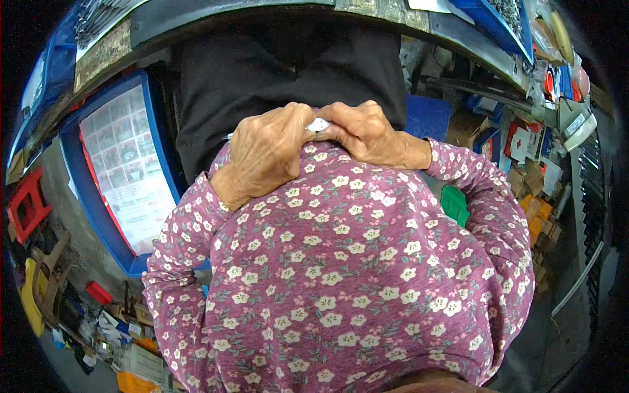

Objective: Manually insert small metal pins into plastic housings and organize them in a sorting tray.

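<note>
Both hands meet at the front of my flowered purple top (327, 262), just above my black-clad lap (288, 72). My left hand (265, 147) is closed, its fingers curled inward. Against it, my right hand (367, 134) is closed too, with thumb and forefinger pinched. Between the fingertips of both shows a small glossy white piece (318, 124) with tiny dark dots; its kind I cannot make out. A thin white tip pokes out at the far side of my left hand. The curled fingers hide the rest.
The worn edge of a workbench (229, 23) runs across the front, with a blue tray (488, 26) of small metal parts at its right. A blue-framed board (154, 118) with a printed sheet stands at left, near a red plastic stool (29, 206). Boxes (534, 209) pile up at right.
</note>
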Tool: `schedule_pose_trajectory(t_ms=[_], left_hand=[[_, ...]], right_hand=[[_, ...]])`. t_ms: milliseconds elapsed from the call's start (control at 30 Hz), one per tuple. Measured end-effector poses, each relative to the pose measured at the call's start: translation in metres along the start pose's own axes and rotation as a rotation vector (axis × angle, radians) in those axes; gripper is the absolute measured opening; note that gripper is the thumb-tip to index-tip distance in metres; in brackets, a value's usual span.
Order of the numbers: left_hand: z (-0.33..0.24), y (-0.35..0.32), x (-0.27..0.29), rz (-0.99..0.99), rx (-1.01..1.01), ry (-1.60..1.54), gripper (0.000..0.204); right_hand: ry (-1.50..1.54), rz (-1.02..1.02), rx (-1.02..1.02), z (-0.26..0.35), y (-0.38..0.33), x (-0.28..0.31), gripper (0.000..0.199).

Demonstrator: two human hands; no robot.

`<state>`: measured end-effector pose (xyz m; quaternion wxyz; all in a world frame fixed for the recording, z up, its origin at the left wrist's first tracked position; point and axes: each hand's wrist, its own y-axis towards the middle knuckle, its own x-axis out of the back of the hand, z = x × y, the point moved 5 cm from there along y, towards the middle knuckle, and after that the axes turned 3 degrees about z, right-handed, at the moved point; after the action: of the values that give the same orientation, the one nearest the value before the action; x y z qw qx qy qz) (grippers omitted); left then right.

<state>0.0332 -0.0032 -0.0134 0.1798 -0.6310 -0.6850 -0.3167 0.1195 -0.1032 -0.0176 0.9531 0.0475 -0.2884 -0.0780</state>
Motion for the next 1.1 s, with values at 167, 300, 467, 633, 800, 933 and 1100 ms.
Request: schedule_pose_trajectory(t_ms=[167,300,467,633,800,933,1100], left_hand=[[0.001,0.0,-0.002,-0.046,0.013,0.016,0.016],[0.001,0.0,-0.002,-0.066,0.004,0.001,0.014],[-0.002,0.001,0.0,-0.063,-0.041,0.008,0.013],[-0.002,0.002,-0.001,-0.1,-0.076,0.065,0.013],[-0.002,0.006,0.0,-0.141,-0.121,0.106,0.012],[0.0,0.015,0.003,-0.124,-0.155,0.116,0.012],[0.004,0.021,0.01,-0.137,-0.108,0.044,0.015]], right_hand=[[0.007,-0.06,-0.038,0.0,0.0,0.002,0.023],[-0.022,-0.056,-0.012,-0.001,-0.001,0.002,0.023],[-0.01,-0.028,-0.023,-0.003,-0.004,0.001,0.021],[0.019,-0.062,-0.042,-0.003,-0.003,0.002,0.016],[0.002,-0.066,-0.019,-0.005,-0.001,0.005,0.02],[0.06,-0.053,-0.071,-0.008,0.001,0.012,0.018],[0.111,0.033,-0.106,-0.014,0.013,0.022,0.021]])
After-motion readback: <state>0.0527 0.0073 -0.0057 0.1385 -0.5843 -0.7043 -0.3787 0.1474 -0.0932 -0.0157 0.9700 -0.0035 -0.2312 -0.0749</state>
